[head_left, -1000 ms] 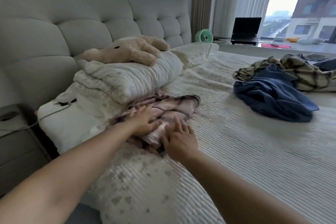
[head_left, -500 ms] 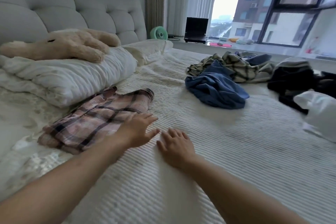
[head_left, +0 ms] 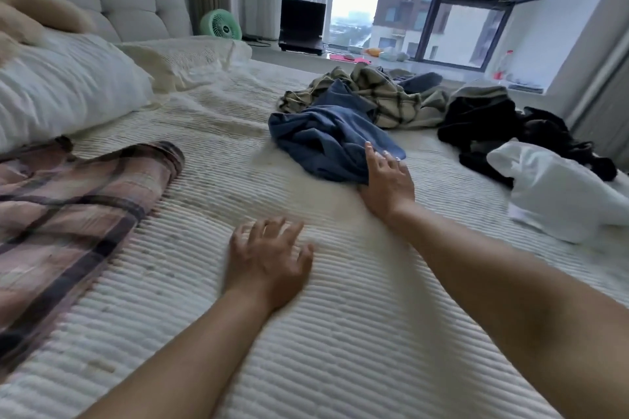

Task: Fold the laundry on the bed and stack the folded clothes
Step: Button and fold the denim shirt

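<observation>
Head view, looking down along two bare forearms over a ribbed cream bed [head_left: 340,333]. Left hand [head_left: 269,262] palm down on the cover, fingers spread and slightly bent, holding nothing, forearm running back toward the lower left. Right hand [head_left: 386,177] stretched further forward, arm almost straight, fingers extended and touching the near edge of a crumpled blue garment [head_left: 323,136]; no grip closed around the cloth. Pink plaid shirt [head_left: 78,201], folded flat, at left beside a white pillow [head_left: 64,85], well apart from both hands. Behind the blue garment, touching it, a rumpled olive plaid shirt [head_left: 384,99]. Further right, black clothes [head_left: 483,126] in a heap, then a white item [head_left: 558,190] near the right edge. Green fan [head_left: 221,25] and laptop [head_left: 301,25] on the sill beyond.
</observation>
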